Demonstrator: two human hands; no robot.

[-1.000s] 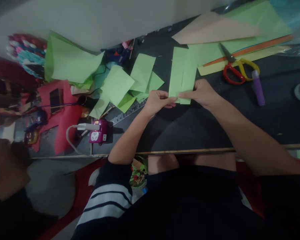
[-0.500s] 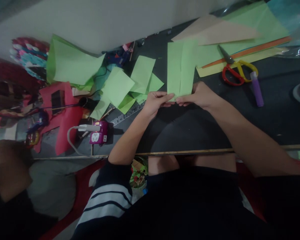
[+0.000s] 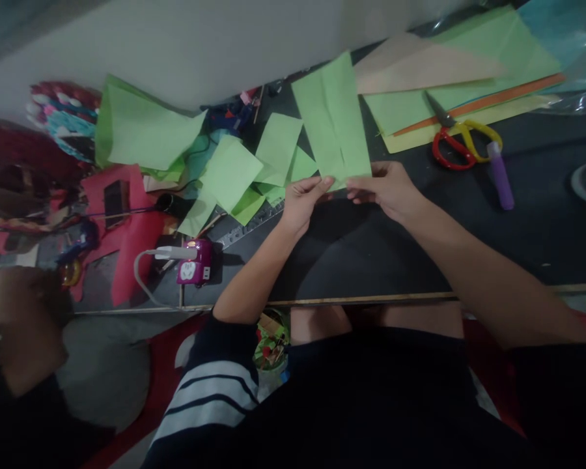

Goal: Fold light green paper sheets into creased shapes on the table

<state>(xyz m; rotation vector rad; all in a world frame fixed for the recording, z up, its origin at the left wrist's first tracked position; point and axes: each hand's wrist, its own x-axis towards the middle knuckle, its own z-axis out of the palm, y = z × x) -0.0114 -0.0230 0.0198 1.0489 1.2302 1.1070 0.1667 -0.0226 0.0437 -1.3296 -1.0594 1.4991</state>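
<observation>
A light green paper (image 3: 333, 120) with a lengthwise crease and a slit-like line stands up from my fingers, leaning left. My left hand (image 3: 303, 202) pinches its lower left corner between thumb and fingers. At the lower right corner, my right hand (image 3: 388, 189) grips the same sheet. Scissors (image 3: 461, 138) with one red and one yellow handle lie to the right, beside a purple glue stick (image 3: 502, 176). Several green paper pieces (image 3: 232, 172) lie left of my left hand, partly over a clear ruler (image 3: 249, 225).
A purple plug adapter (image 3: 195, 262) with a white cable sits near the table's front edge. Red paper (image 3: 137, 241) and craft clutter lie farther left, near another person's arm (image 3: 27, 326). Large coloured sheets (image 3: 508, 49) lie at the back right.
The held green paper has tilted, its top moving left and up. My hands have drawn slightly apart along its lower edge, and still hold it.
</observation>
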